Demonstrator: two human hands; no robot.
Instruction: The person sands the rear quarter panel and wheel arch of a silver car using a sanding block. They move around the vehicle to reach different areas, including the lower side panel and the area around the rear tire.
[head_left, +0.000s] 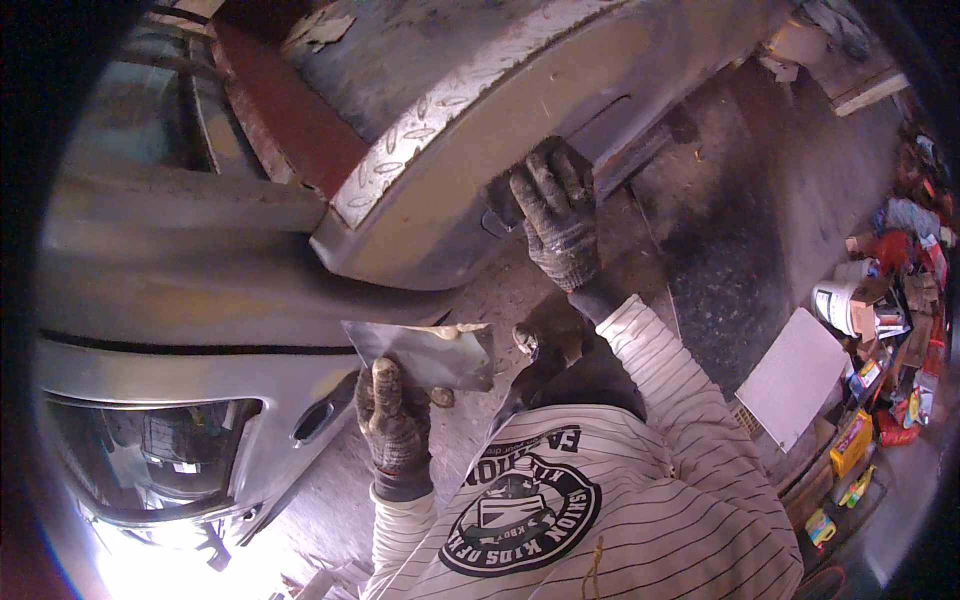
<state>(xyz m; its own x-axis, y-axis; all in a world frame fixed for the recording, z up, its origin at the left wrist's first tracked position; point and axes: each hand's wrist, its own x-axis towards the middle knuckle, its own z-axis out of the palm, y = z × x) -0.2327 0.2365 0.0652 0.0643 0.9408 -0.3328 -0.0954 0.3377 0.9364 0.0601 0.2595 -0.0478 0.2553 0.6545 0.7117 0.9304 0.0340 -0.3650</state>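
My left hand (394, 424), in a soiled knit work glove, holds a flat, smooth plate (427, 358) by its near edge, thumb on top. Cream-coloured body filler (454, 330) clings along the plate's far edge. My right hand (555, 214), gloved the same way, is up against the lower part of a curved vehicle body panel (442, 195). Its fingers lie over a dark, flat piece (504, 196), perhaps a spreader; the glove partly hides it. Tan filler patches and grey areas mark the panel, and a slot-like line (604, 112) runs beyond my hand.
Metal tread-plate trim (420, 124) caps the panel. At left are a car door with a window (150, 450) and a door handle (315, 414); bright light glares below. On the right stand a white bucket (834, 307), a pale board (795, 379) and a yellow box (851, 442) among clutter.
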